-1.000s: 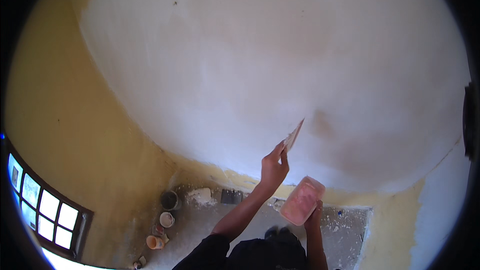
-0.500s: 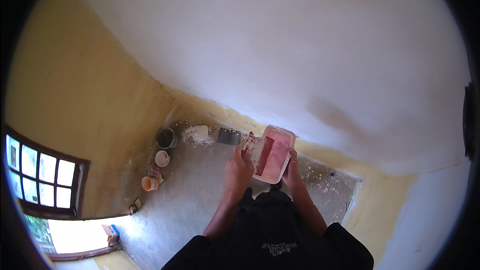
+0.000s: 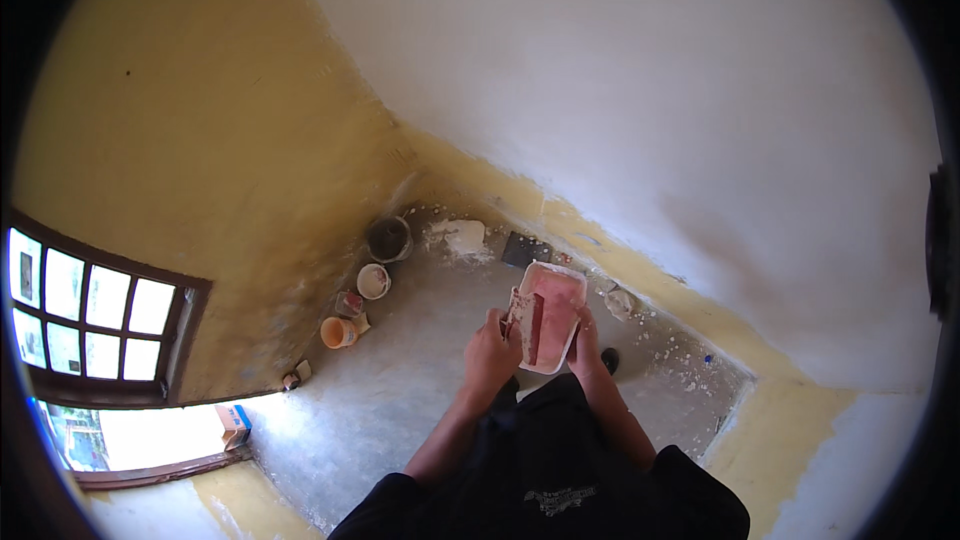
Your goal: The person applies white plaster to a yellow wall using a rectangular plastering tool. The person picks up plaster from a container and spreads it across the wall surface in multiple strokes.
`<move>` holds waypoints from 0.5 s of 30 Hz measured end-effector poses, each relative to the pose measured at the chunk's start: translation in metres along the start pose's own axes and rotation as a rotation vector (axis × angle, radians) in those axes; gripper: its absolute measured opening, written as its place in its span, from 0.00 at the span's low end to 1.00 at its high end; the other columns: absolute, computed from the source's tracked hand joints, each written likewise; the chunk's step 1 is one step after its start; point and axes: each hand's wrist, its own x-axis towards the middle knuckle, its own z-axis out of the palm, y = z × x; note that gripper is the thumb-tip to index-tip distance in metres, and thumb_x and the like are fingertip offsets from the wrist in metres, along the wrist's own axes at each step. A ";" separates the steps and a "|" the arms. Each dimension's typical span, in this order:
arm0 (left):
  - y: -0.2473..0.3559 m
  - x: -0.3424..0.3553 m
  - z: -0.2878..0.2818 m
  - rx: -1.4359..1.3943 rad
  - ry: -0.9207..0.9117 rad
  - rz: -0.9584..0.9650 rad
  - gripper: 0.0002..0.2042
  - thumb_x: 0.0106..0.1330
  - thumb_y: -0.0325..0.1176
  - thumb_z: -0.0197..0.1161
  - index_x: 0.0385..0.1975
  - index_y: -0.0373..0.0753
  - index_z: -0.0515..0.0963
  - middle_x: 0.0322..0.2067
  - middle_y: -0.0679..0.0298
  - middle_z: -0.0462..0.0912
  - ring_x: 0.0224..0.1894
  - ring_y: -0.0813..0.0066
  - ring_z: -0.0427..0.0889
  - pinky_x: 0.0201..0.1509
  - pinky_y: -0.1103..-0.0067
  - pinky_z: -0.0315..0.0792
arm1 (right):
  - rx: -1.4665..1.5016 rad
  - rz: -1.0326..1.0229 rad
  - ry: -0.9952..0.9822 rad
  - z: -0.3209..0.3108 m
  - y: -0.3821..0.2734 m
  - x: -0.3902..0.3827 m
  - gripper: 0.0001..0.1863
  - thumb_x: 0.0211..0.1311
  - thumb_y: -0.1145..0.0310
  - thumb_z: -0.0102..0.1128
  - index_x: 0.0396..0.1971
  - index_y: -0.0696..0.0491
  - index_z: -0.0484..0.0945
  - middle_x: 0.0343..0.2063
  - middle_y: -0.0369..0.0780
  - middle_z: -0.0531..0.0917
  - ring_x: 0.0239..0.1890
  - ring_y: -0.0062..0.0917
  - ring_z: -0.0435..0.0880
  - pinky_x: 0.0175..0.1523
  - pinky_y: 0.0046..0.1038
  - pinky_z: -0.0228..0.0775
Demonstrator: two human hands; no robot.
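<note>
My left hand [image 3: 488,355] grips a putty knife [image 3: 525,323] smeared with pale paste, its blade over the left side of a shallow pink plastic tub [image 3: 560,290]. My right hand [image 3: 586,345] holds that tub by its right side, low in front of my body. Pink material coats the inside of the tub. Above and beyond them rises a wall coated in white [image 3: 630,60], with a yellow band along its foot.
A yellow wall [image 3: 200,120] has a window [image 3: 90,310] and bright opening [image 3: 150,435], with a box [image 3: 235,428] there. Dark bucket [image 3: 388,238], white bucket [image 3: 373,282], orange bucket [image 3: 340,333] and dark square slab [image 3: 525,250] lie on the spattered floor [image 3: 360,430], around my feet [image 3: 608,362].
My left hand came down from the white wall with the knife to the tub. The view tilted downward, then swung left, showing more yellow wall and floor.
</note>
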 end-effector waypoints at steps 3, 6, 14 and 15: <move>-0.033 0.014 -0.038 -0.086 0.072 -0.045 0.11 0.66 0.33 0.59 0.42 0.34 0.71 0.30 0.46 0.83 0.35 0.44 0.83 0.37 0.60 0.74 | -0.016 0.027 0.009 0.022 0.041 0.017 0.23 0.65 0.62 0.55 0.57 0.53 0.66 0.49 0.40 0.76 0.51 0.25 0.79 0.57 0.30 0.73; -0.071 0.029 -0.068 -0.061 0.068 -0.111 0.10 0.66 0.33 0.60 0.40 0.33 0.72 0.30 0.46 0.83 0.34 0.45 0.83 0.37 0.60 0.74 | -0.059 0.084 -0.018 0.047 0.077 0.037 0.22 0.63 0.63 0.55 0.56 0.54 0.66 0.48 0.40 0.77 0.49 0.26 0.79 0.56 0.30 0.73; -0.123 0.084 -0.086 0.176 0.070 -0.178 0.08 0.64 0.34 0.58 0.36 0.35 0.74 0.32 0.48 0.82 0.38 0.43 0.80 0.41 0.57 0.73 | -0.154 0.111 -0.021 0.086 0.112 0.102 0.21 0.60 0.66 0.54 0.53 0.55 0.69 0.45 0.39 0.77 0.48 0.25 0.79 0.56 0.30 0.72; -0.135 0.099 -0.088 0.191 0.112 -0.125 0.08 0.63 0.33 0.59 0.35 0.35 0.75 0.33 0.48 0.81 0.40 0.44 0.80 0.43 0.58 0.73 | -0.175 0.129 -0.034 0.089 0.120 0.118 0.20 0.62 0.65 0.52 0.53 0.52 0.68 0.46 0.38 0.76 0.49 0.26 0.78 0.58 0.31 0.71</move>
